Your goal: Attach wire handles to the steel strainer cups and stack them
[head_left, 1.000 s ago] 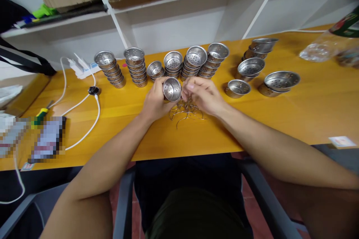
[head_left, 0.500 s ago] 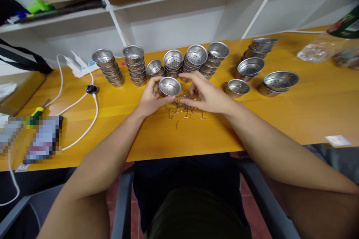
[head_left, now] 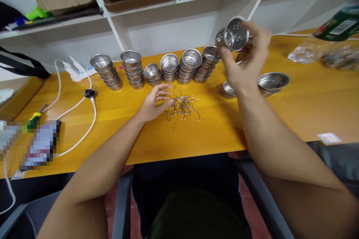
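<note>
The right hand's [head_left: 248,54] grip holds a blurred metal cup [head_left: 238,36], tilted above the surface [head_left: 179,142], between thumb and fingers, while the left hand [head_left: 155,104], loosely spread and empty, is beside tangled wires [head_left: 183,107], near cup stacks [head_left: 132,70] probably nested to save room.

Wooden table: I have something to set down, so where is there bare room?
Bare: between the wire pile and near table edge; also between the rightmost cups and white card. Crowded: the back, with cup stacks.
</note>
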Available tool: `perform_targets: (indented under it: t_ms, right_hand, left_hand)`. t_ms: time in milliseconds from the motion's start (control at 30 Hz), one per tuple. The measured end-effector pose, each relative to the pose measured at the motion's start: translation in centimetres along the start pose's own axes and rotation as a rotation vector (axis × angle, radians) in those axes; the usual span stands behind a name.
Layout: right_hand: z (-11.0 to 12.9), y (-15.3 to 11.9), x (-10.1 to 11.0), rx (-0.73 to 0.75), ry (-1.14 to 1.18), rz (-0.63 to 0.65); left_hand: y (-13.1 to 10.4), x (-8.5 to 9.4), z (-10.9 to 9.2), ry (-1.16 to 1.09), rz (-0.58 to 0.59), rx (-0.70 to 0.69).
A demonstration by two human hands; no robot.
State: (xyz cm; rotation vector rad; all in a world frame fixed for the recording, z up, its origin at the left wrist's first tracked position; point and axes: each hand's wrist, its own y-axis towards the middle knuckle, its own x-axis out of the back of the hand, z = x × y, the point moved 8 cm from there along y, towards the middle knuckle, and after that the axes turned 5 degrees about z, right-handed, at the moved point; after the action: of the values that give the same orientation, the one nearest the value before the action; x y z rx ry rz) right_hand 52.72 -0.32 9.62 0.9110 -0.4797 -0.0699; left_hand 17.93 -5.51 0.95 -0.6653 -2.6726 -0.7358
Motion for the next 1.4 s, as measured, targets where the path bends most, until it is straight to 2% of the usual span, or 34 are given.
perform_targets:
  t_ms: [33,100,200,333,533,700,867,967,1067,1233,1300,1400]
  right_hand:
    - [-1.2,0.1,1.6,-0.01,-0.055,-0.167]
    - [-3.3,0.3,2.1,-0.041,-0.111,-0.273]
    - [-4.8,0.7,-0.2,-0.064,-0.162,-0.17]
    - [-5.1,0.5,-2.5,-0.11,-0.25,-0.031]
    - [-4.8,0.4,-2.6,-0.161,-0.264,0.008]
    - [-4.7,1.0,-2.4,-0.229,-0.288,0.125]
    - [-4.9,1.5,-1.8,-0.206,-0.279,0.24]
    - [-5.1,1.6,-1.1,-0.196,-0.249,0.195]
    - [-5.4,1.3,-0.7,-0.247,-0.238,0.124]
    - [-3.5,1.0,-1.0,-0.306,-0.275,0.187]
    - [-2.3,1.0,0.1,-0.324,-0.299,0.159]
    - [-0.7,0.9,3.8,-0.399,-0.344,0.008]
  left_hand:
    - [0.0,0.0,0.1,0.003,-0.002,0.001]
    - [0.1,0.1,0.1,0.007,-0.008,-0.005]
    - [0.3,0.1,0.2,0.018,-0.011,-0.001]
    - [0.2,0.3,-0.1,0.041,-0.018,0.015]
    - [0.1,0.3,-0.2,0.012,-0.035,0.007]
    - [0.1,0.3,-0.1,0.001,-0.052,0.009]
    - [0.1,0.3,-0.1,-0.001,-0.046,0.006]
    - [0.1,0.3,-0.3,-0.001,-0.039,-0.011]
    - [0.1,0.3,-0.2,0.02,-0.037,-0.011]
    - [0.0,0.2,-0.1,0.024,-0.024,-0.024]
    - [0.1,0.4,-0.1,0.02,-0.034,-0.026]
    - [0.1,0.6,-0.2,0.021,-0.039,-0.016]
